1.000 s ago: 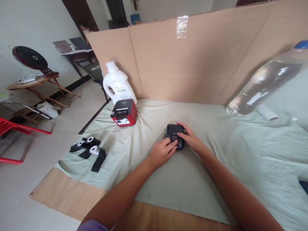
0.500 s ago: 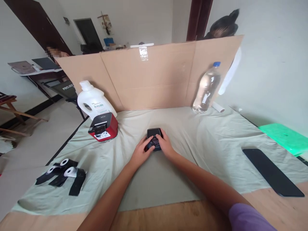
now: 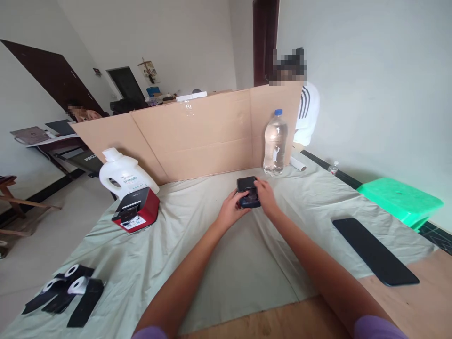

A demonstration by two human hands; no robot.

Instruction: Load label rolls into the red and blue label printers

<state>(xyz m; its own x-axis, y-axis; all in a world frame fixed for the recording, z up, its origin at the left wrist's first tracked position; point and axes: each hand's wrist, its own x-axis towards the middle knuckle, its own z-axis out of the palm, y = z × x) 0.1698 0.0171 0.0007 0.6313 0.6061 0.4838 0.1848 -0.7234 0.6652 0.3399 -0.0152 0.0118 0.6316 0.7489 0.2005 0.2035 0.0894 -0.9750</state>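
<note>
A small black boxy device [image 3: 246, 183], which looks like a portable printer, is held just above or on the cloth near the middle of the table. My left hand [image 3: 230, 207] grips its left side, thumb on the front part and fingers around the near edge. On the opposite side, my right hand [image 3: 265, 194] is closed around its right edge, fingertips by the upper corner. Between the hands, the front part shows dark, shiny detail too small to make out. Whether the device touches the cloth, I cannot tell.
At left stand a red-black printer [image 3: 143, 207] and a white jug [image 3: 122, 174]; several black-white rolls [image 3: 79, 286] lie nearer. A water bottle [image 3: 276, 146] stands before the cardboard screen [image 3: 201, 136]. A black phone-like slab [image 3: 374, 249] lies right, beside a green stool [image 3: 399, 197]. Beyond sits a person [image 3: 307, 110].
Both hands have carried the device to the right and farther away, closer to the bottle. My right fingers have shifted to its upper right edge. The camera view has turned right.
</note>
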